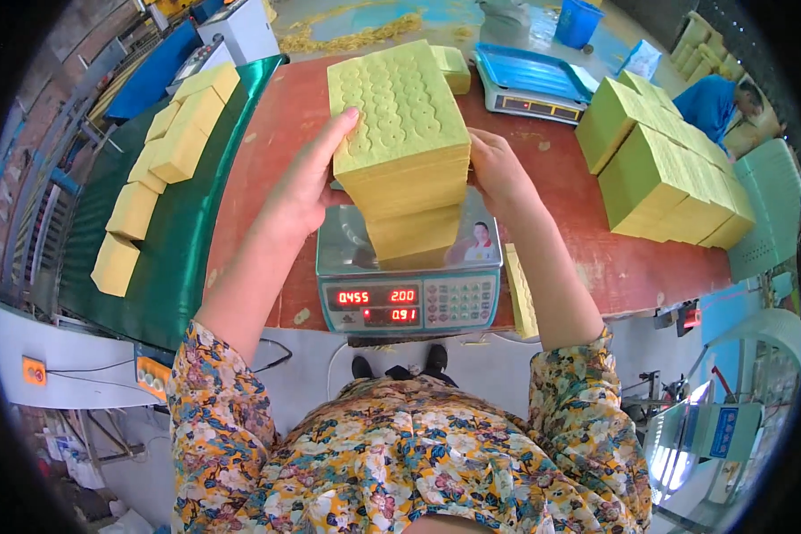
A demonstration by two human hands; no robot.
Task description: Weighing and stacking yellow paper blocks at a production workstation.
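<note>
A tall stack of yellow paper rises above the pan of a digital weighing scale in front of me. Wavy rows of punched marks cover the stack's top sheet. My left hand grips its left side, thumb up near the top edge. On the opposite side, my right hand is closed on the right edge, its fingertips partly hidden behind the paper. The lower block of the stack sits farther back than the upper part; I cannot tell whether the upper part rests on it. Red digits glow on the scale's front panel.
Yellow paper blocks line a green conveyor belt at left. Bigger paper stacks stand right on the red table. A second scale with a blue tray is behind. A person in blue is at far right.
</note>
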